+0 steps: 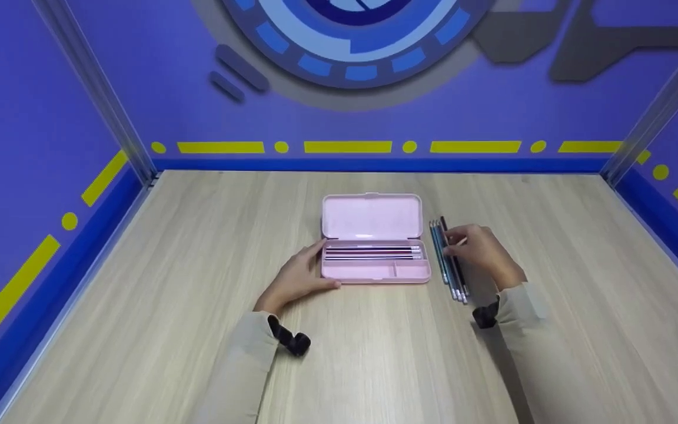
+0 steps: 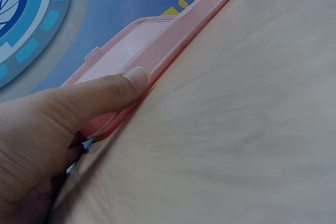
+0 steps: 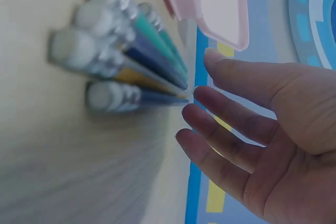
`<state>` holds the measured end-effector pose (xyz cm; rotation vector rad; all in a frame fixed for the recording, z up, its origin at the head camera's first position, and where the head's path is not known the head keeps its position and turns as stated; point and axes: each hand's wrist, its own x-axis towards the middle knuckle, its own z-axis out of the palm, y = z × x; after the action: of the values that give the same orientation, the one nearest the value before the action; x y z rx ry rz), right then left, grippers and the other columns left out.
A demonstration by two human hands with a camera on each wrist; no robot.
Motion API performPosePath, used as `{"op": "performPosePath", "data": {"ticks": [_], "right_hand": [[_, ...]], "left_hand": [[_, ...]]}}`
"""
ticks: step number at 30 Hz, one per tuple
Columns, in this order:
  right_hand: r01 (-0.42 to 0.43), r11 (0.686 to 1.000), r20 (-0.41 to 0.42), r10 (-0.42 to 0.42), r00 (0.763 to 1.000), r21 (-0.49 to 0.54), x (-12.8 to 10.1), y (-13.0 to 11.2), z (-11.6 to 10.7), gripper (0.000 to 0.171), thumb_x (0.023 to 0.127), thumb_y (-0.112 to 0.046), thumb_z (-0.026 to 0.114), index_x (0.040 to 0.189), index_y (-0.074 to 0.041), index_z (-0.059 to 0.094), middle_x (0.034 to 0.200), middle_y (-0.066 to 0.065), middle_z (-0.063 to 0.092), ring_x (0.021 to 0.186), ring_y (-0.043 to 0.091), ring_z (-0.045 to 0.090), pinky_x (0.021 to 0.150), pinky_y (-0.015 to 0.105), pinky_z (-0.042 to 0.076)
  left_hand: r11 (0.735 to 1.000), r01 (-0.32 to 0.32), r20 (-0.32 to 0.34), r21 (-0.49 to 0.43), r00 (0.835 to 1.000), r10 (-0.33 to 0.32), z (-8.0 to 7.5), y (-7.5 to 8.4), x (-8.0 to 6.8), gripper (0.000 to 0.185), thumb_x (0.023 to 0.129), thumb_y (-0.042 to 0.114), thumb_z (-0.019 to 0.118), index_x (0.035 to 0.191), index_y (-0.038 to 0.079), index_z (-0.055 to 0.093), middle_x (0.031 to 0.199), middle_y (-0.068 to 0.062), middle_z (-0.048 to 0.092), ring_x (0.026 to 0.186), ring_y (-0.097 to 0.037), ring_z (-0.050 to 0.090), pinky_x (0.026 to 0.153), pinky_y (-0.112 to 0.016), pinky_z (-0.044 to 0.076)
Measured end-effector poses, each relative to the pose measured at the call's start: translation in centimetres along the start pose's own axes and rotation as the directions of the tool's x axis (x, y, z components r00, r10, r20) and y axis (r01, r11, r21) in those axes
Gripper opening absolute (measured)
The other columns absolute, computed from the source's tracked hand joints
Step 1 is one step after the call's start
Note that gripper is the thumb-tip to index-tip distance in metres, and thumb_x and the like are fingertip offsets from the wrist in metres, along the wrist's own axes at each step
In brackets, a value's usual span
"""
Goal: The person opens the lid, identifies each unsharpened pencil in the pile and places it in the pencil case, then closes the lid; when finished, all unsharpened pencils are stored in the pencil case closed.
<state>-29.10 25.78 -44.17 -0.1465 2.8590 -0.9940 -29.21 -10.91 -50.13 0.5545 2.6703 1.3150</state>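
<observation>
The left hand [image 1: 298,277] rests against the left end of the open pink case [image 1: 374,241], thumb pressing its edge; the right hand [image 1: 480,250], fingers loosely extended, touches the loose pencils [image 1: 448,262] just right of the case, gripping none

Your arms are covered by long beige sleeves [image 1: 239,365] reaching to the wrists. A small black camera [image 1: 289,338] is strapped at your left wrist, another black camera [image 1: 485,315] at your right.
</observation>
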Motion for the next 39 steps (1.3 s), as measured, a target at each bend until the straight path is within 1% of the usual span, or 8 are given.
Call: {"op": "performPosePath", "data": {"ticks": [7, 9, 16, 23, 28, 31, 35, 39], "right_hand": [[-0.06, 0.998, 0.024, 0.06, 0.998, 0.004, -0.5, 0.9, -0.3, 0.044, 0.092, -0.012, 0.064, 0.129, 0.009, 0.055, 0.113, 0.025, 0.063, 0.092, 0.026, 0.06, 0.086, 0.042, 0.051], [-0.056, 0.998, 0.026, 0.056, 0.998, -0.008, -0.4, 1.1, -0.4, 0.045, 0.091, -0.013, 0.065, 0.128, 0.01, 0.055, 0.112, 0.027, 0.064, 0.092, 0.026, 0.061, 0.086, 0.043, 0.052], [-0.082, 0.997, 0.043, 0.082, 0.996, -0.004, -0.3, 1.8, -0.5, 0.042, 0.089, -0.011, 0.067, 0.123, 0.012, 0.058, 0.107, 0.027, 0.066, 0.084, 0.023, 0.061, 0.072, 0.031, 0.052], [-0.138, 0.99, 0.059, 0.138, 0.989, 0.004, -0.1, 2.0, -0.6, 0.039, 0.088, -0.009, 0.066, 0.121, 0.011, 0.06, 0.106, 0.023, 0.065, 0.081, 0.02, 0.058, 0.07, 0.027, 0.05], [-0.14, 0.99, 0.06, 0.138, 0.989, 0.03, -0.1, 2.1, -0.6, 0.041, 0.085, -0.006, 0.066, 0.121, 0.014, 0.059, 0.1, 0.023, 0.066, 0.071, 0.015, 0.059, 0.06, 0.023, 0.05], [-0.118, 0.992, 0.057, 0.116, 0.992, 0.04, -0.3, 2.2, -0.6, 0.042, 0.085, -0.004, 0.065, 0.12, 0.016, 0.058, 0.095, 0.023, 0.067, 0.063, 0.012, 0.058, 0.055, 0.022, 0.05], [-0.093, 0.995, 0.051, 0.09, 0.995, 0.047, -0.4, 2.4, -0.7, 0.041, 0.084, -0.003, 0.063, 0.119, 0.017, 0.058, 0.09, 0.022, 0.069, 0.059, 0.01, 0.057, 0.052, 0.022, 0.049], [-0.091, 0.994, 0.051, 0.088, 0.995, 0.06, -0.4, 2.5, -0.8, 0.041, 0.083, -0.004, 0.064, 0.118, 0.018, 0.057, 0.09, 0.021, 0.068, 0.06, 0.009, 0.057, 0.053, 0.022, 0.049]], "left_hand": [[1.0, -0.001, -0.005, -0.006, 1.0, 0.001, 0.2, 0.0, -0.2, 0.101, 0.068, 0.039, 0.086, 0.15, 0.012, 0.033, 0.154, -0.016, 0.034, 0.144, -0.033, 0.028, 0.119, -0.046, 0.022], [1.0, 0.004, -0.008, -0.004, 1.0, -0.004, 0.2, 0.0, -0.1, 0.101, 0.068, 0.04, 0.086, 0.15, 0.013, 0.033, 0.154, -0.015, 0.034, 0.144, -0.033, 0.028, 0.12, -0.046, 0.021], [1.0, 0.014, -0.002, -0.018, 1.0, -0.014, 0.0, 0.0, -0.2, 0.103, 0.067, 0.041, 0.086, 0.151, 0.016, 0.032, 0.155, -0.016, 0.032, 0.144, -0.034, 0.027, 0.12, -0.047, 0.02], [1.0, 0.018, 0.004, -0.013, 1.0, -0.018, 0.0, 0.1, -0.2, 0.104, 0.067, 0.042, 0.086, 0.152, 0.017, 0.031, 0.154, -0.017, 0.032, 0.143, -0.034, 0.028, 0.119, -0.048, 0.021], [1.0, 0.021, 0.0, -0.008, 1.0, -0.021, 0.1, 0.1, -0.1, 0.105, 0.066, 0.043, 0.086, 0.152, 0.017, 0.031, 0.154, -0.017, 0.032, 0.143, -0.034, 0.028, 0.119, -0.048, 0.022], [1.0, 0.007, 0.001, -0.015, 1.0, -0.007, 0.1, 0.1, -0.2, 0.104, 0.067, 0.042, 0.086, 0.151, 0.016, 0.031, 0.154, -0.016, 0.032, 0.143, -0.034, 0.028, 0.119, -0.048, 0.022], [0.999, -0.026, 0.001, -0.024, 1.0, 0.026, 0.1, 0.0, -0.2, 0.101, 0.069, 0.04, 0.085, 0.151, 0.014, 0.032, 0.154, -0.015, 0.034, 0.143, -0.033, 0.029, 0.118, -0.047, 0.024], [0.999, -0.033, -0.004, -0.024, 0.999, 0.033, 0.1, 0.0, -0.2, 0.101, 0.068, 0.039, 0.086, 0.151, 0.016, 0.033, 0.154, -0.015, 0.034, 0.143, -0.032, 0.03, 0.119, -0.046, 0.024]]}}
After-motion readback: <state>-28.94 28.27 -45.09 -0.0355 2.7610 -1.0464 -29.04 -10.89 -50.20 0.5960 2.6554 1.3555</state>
